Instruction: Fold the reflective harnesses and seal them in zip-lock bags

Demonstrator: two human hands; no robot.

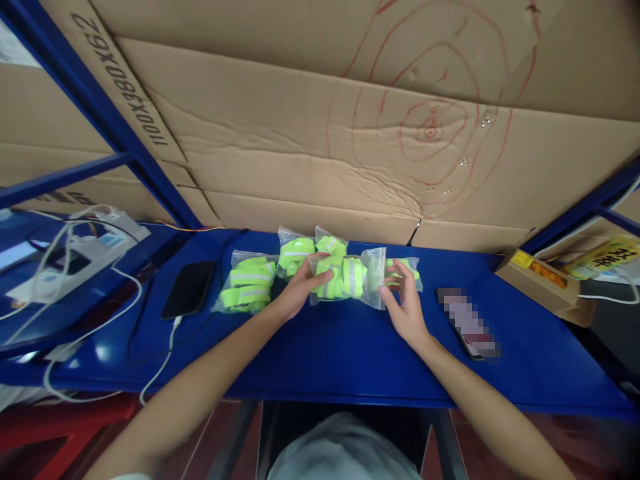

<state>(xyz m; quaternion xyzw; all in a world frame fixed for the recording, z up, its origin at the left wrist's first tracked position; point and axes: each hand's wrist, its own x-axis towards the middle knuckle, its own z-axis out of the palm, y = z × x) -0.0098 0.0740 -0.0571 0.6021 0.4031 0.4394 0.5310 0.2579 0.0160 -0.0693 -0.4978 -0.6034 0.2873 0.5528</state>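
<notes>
Between my hands is a clear plastic bag [353, 277] with folded neon-yellow, silver-striped bands inside. My left hand [303, 287] grips the bag's left end, thumb on top. At its right end, the thumb of my right hand [405, 303] is at the clear flap, with the fingers curved and apart; whether it pinches the flap is hard to tell. Similar bags lie around: one at the left [249, 283], one behind my left hand [296, 255], one behind the middle bag [331, 245], and one partly hidden behind my right hand [416, 272].
A black phone [187, 289] with a white cable lies left on the blue table [340, 367]. Another phone [469, 323] is at the right, near an open cardboard box [543, 283]. A power strip [85, 253] with cables sits far left. Cardboard [280, 147] stands behind the table.
</notes>
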